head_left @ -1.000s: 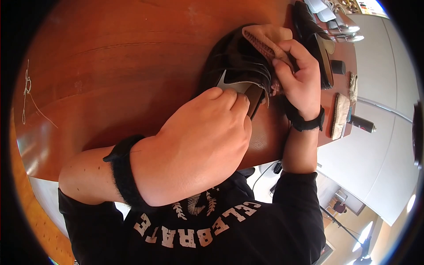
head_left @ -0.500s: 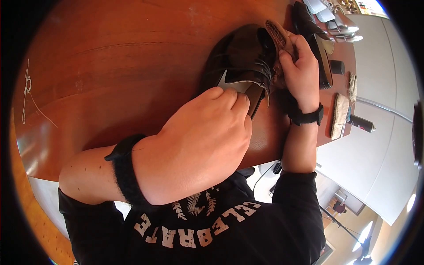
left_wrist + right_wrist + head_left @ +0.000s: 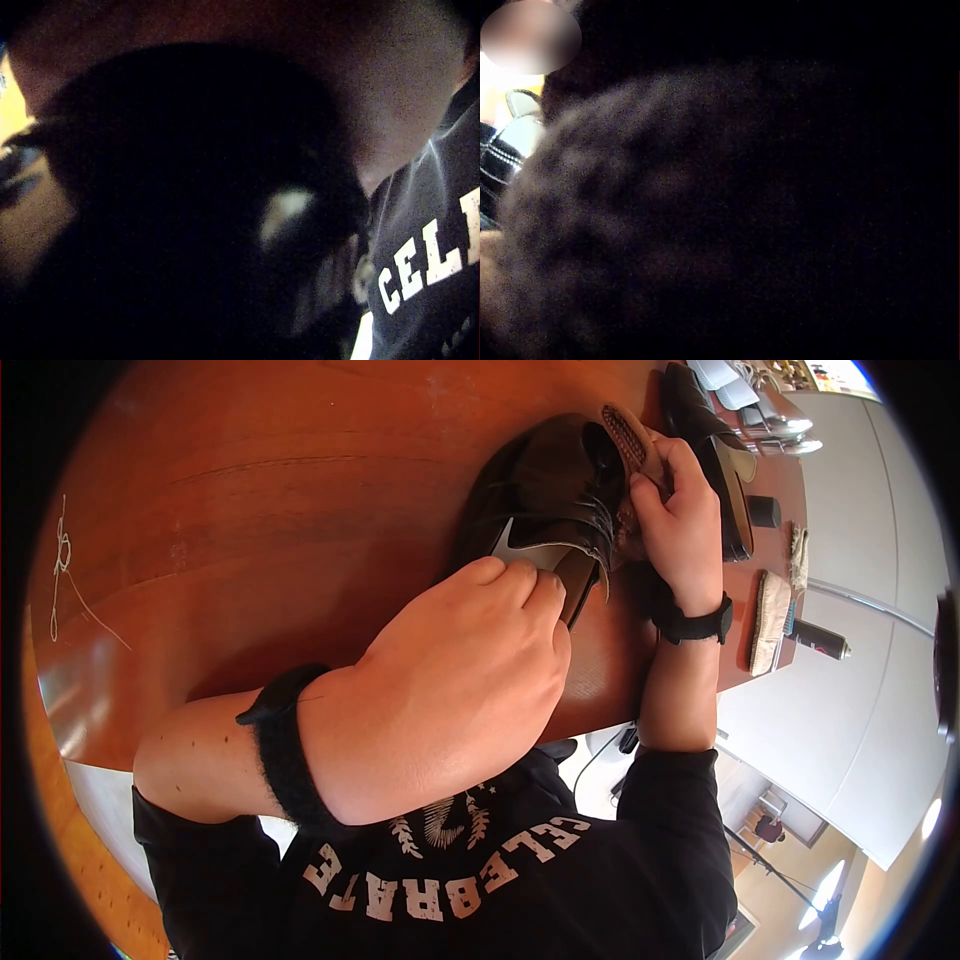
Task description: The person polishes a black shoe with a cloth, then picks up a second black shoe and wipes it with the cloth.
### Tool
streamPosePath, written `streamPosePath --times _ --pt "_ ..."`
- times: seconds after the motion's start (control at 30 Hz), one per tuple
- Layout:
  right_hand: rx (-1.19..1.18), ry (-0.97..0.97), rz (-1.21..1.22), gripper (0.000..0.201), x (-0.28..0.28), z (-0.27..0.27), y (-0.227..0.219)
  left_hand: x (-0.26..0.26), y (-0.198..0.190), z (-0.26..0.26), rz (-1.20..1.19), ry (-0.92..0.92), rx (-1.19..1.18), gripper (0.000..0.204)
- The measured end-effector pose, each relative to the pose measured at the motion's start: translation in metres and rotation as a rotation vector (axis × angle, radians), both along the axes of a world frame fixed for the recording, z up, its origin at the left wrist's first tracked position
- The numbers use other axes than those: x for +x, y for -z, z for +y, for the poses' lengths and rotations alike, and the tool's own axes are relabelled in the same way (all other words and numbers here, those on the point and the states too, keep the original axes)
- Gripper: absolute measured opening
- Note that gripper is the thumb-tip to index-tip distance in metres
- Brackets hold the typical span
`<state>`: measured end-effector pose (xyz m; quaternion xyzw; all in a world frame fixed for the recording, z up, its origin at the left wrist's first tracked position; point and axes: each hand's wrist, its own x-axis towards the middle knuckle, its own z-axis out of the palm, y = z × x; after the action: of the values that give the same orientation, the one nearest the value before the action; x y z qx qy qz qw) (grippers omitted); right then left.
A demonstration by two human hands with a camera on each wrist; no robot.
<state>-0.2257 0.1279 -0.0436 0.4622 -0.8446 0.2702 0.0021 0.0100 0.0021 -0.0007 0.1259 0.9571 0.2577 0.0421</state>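
Observation:
A glossy black leather shoe (image 3: 545, 470) lies on the wooden table in the head view, its toe pointing away from me. My left hand (image 3: 470, 660) grips the shoe at its opening, fingers curled over the edge where a pale lining shows. Beside the laces side, my right hand (image 3: 680, 525) pinches a brown, cloth-like piece (image 3: 628, 438) with a ribbed, bumpy face between thumb and fingers. That piece overlaps the shoe's right side in this view. Dark blur fills most of both wrist views, hiding the fingers there.
Another black shoe (image 3: 710, 450) stands at the right, near a small dark cylinder (image 3: 764, 512). Light-bristled brushes (image 3: 768, 622) and a black spray can (image 3: 820, 641) lie near the right edge. A loose string (image 3: 63, 555) lies on the table (image 3: 230, 490) at left.
My right hand has turned the brown piece from spread across the shoe to upright at its side, uncovering more of the toe. In the last half second little has moved; my left hand stays put.

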Motion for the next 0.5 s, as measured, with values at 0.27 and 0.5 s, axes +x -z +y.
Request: streamPosePath --times 0.27,0.5 --pt "-0.007 -0.004 0.004 0.029 0.0003 0.0002 0.0000 0.0001 0.0000 0.0002 0.007 -0.001 0.003 0.041" --pt "-0.016 -0.018 0.023 0.029 -0.0003 0.0002 0.0011 0.0003 0.0000 0.0005 0.015 -0.009 0.010 0.041"
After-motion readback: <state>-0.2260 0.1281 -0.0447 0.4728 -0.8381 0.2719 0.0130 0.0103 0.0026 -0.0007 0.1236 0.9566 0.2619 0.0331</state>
